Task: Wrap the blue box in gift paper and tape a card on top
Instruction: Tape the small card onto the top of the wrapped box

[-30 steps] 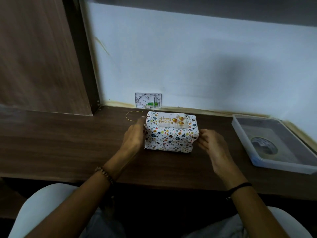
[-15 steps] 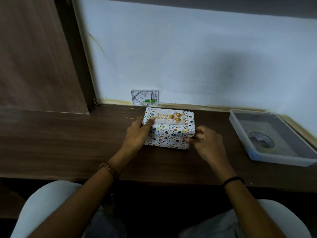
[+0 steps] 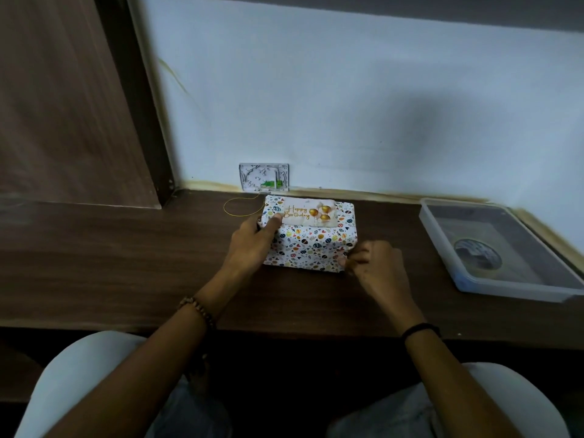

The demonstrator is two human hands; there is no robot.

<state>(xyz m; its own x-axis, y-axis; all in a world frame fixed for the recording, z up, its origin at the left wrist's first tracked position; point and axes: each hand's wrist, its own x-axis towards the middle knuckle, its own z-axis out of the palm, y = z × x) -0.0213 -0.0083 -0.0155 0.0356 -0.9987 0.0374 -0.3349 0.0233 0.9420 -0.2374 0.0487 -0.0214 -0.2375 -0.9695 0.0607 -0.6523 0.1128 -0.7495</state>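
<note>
White patterned gift-wrapped box [image 3: 311, 246] sits near the back edge of the dark wooden table [image 3: 126, 263], cream birthday card [image 3: 308, 212] on top; left grip [image 3: 252, 245] clasps its left end, thumb pinning the card's edge, probably bedding tape; right grip [image 3: 376, 263] curls at the near-right corner; can't tell if it's pinching paper.

Head camera looks forward-down at wrapped box [image 3: 311, 248].

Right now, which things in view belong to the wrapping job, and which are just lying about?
Job: wrapped box; Happy Birthday card on top; left hand; right hand; apparent tape roll in clear tray.
Lying about: yellow loop; wall plate.
</note>
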